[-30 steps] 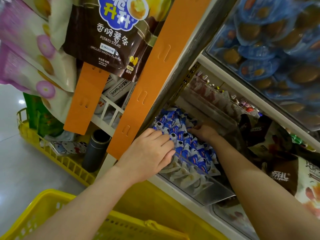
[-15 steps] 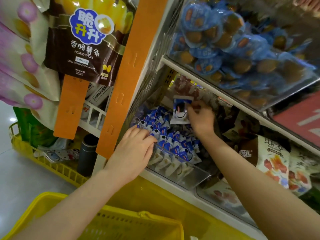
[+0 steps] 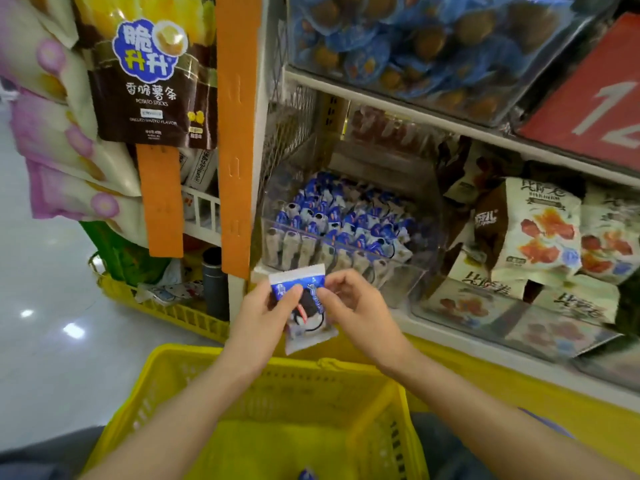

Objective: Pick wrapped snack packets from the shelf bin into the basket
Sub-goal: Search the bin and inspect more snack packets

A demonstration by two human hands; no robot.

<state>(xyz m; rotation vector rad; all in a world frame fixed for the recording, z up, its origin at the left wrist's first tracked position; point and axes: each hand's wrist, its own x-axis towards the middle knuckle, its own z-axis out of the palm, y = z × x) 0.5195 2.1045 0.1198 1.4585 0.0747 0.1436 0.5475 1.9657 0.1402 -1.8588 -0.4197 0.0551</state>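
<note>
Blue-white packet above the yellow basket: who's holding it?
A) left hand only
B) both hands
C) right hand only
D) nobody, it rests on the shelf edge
B: the left hand and the right hand each pinch the packet at its sides, above the basket.

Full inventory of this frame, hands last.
basket: one, yellow, bottom centre
shelf bin: one, clear, lower shelf, full of blue-white packets
snack packet: one, blue and white, held above the basket's far rim
floor basket: one, yellow, left
potato sticks bag: one, brown, hanging upper left
strips: two, orange, hanging beside shelf
round snacks: many, blue wrappers, upper bin
cream bags: several, red-orange print, right of bin
left hand: pinches the snack packet
right hand: pinches the snack packet
</note>
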